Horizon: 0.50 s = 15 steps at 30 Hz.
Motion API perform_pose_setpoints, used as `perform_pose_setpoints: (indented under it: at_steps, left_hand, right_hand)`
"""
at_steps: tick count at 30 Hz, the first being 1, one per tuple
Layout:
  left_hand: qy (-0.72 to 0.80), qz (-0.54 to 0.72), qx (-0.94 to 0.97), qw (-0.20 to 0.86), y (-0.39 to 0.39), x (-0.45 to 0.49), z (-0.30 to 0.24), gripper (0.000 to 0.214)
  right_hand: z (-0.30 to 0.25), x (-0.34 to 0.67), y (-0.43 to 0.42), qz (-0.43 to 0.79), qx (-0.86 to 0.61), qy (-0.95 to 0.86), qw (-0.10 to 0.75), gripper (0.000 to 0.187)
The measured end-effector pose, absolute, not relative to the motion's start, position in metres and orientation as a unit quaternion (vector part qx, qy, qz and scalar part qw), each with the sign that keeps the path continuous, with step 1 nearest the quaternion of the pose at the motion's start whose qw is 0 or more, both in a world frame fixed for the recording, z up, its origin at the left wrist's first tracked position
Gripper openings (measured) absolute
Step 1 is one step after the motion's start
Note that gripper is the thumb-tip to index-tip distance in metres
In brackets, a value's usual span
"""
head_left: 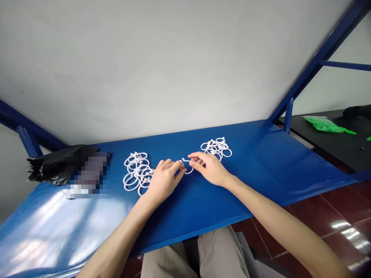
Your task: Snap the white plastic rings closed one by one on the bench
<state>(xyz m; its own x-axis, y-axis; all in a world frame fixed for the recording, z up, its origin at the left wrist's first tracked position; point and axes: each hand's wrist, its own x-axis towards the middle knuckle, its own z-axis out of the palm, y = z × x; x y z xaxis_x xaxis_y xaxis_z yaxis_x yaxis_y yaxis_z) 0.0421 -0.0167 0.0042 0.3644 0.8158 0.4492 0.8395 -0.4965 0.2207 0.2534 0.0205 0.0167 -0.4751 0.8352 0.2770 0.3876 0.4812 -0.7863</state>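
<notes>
Between my hands is one white plastic curtain ring, with a gap and a knobbed end at its top. My left hand pinches it from the left side between thumb and fingers. On the right side, my right hand has thumb and fingertips closed on the ring. A heap of similar white rings lies left of my left hand, partly covered by it. Behind my right hand rests a smaller heap of white rings.
The blue tabletop meets a pale wall. Black plastic bags and a blurred-out dark item lie at left. Blue metal beams slant up at the sides. A green bag sits on a dark table at right.
</notes>
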Motion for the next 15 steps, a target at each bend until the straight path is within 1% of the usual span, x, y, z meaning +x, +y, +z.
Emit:
perform_pose_setpoints:
  at_steps: [2,4,5,8,11,13,15]
  left_hand:
    - [-0.492,-0.267,-0.828,0.018,-0.017,0.044,0.002,0.011]
    - [-0.501,-0.299,-0.812,-0.004,-0.018,0.045,-0.001,0.006]
    - [-0.512,-0.322,-0.796,-0.026,-0.019,0.046,-0.001,0.005]
    - [-0.547,-0.381,-0.735,-0.128,-0.02,0.049,0.0,0.009]
    - [-0.56,-0.4,-0.697,-0.202,-0.02,0.051,0.003,0.007]
    - [-0.559,-0.407,-0.694,-0.2,-0.021,0.053,0.005,0.008]
    - [-0.55,-0.408,-0.708,-0.175,-0.022,0.055,0.004,0.011]
  right_hand:
    - [0.011,0.248,0.018,0.373,-0.382,-0.782,0.322,0.021]
    - [0.005,0.245,0.018,0.386,-0.385,-0.777,0.315,0.016]
    - [0.003,0.245,0.019,0.383,-0.385,-0.777,0.319,0.016]
    - [-0.004,0.244,0.02,0.35,-0.37,-0.787,0.347,0.021]
    - [-0.007,0.243,0.019,0.309,-0.336,-0.814,0.358,0.024]
    - [-0.008,0.242,0.017,0.28,-0.323,-0.835,0.347,0.028]
    - [-0.008,0.241,0.014,0.238,-0.321,-0.855,0.331,0.033]
